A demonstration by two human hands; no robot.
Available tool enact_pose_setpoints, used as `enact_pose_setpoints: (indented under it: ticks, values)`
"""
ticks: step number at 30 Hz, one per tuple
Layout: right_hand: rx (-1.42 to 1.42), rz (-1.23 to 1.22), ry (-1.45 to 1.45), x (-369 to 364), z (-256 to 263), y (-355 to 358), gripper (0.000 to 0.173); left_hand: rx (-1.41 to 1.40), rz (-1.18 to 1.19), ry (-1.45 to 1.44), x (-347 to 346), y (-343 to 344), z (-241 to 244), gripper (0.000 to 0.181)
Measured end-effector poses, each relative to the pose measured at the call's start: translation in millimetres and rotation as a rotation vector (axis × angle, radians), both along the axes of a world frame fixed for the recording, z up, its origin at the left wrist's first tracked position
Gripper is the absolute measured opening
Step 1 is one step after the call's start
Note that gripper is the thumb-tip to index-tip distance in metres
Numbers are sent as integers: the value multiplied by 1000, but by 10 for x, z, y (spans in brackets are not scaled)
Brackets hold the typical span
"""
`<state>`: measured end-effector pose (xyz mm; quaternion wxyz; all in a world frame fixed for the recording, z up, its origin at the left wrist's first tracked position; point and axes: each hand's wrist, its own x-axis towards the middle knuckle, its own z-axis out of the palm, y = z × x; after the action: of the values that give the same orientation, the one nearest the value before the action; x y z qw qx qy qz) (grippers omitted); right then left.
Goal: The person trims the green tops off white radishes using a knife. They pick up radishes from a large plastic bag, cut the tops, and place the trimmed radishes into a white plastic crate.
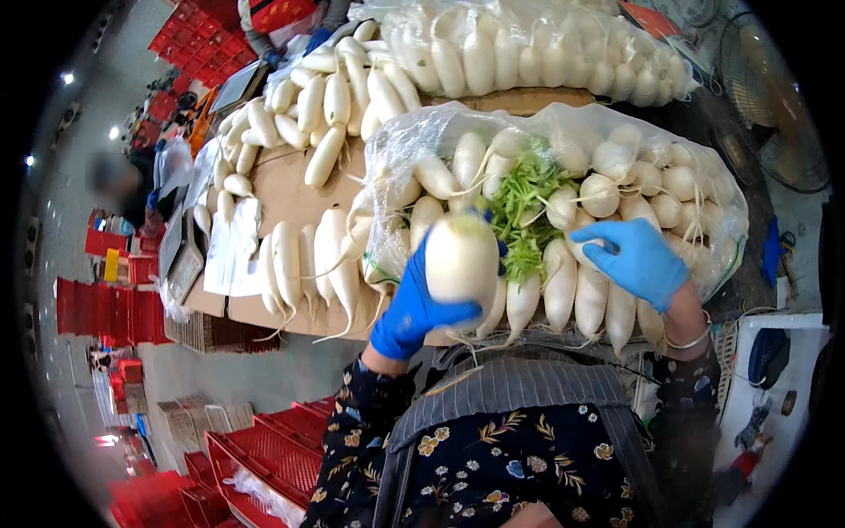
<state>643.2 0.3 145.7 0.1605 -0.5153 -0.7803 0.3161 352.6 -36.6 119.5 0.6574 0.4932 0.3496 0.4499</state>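
My left hand (422,300), in a dark blue glove, grips a large white radish (463,264) with its green-tinged top end up towards the camera. My right hand (637,261), in a light blue glove, is over the radishes at the right with thumb and fingers bent close together; whether it touches the radish (589,254) by its fingertips cannot be told. Around both hands lies an opened clear plastic bag (409,142) full of white radishes (599,195). Green radish leaves (525,204) lie among them, between my hands.
Loose radishes (286,264) lie on the cardboard-covered table (277,175), left of the bag. Another full bag (502,59) lies at the back. Scales (181,254) stand at the left edge. A co-worker (280,20) is at the far side. Red crates (277,449) stand below left; a fan (759,86) is at right.
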Motion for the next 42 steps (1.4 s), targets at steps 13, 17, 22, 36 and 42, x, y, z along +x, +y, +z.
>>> enact_pose_setpoints:
  ticks: [13,17,22,36,42]
  values:
    - [-237,-221,610,-129,120,-86,23,95,152,-282,-567,1478,514,45]
    - [-248,-211,709,-183,48,-151,25,113,-282,582,-222,1090,-50,32]
    - [-422,-217,628,-207,219,-198,26,358,-20,1421,-193,1278,-732,34]
    - [-709,-383,1012,-855,-455,-145,66,416,114,227,248,-103,-47,17]
    - [-641,-390,1009,-780,-554,-208,60,-26,-36,148,-47,-142,-251,41]
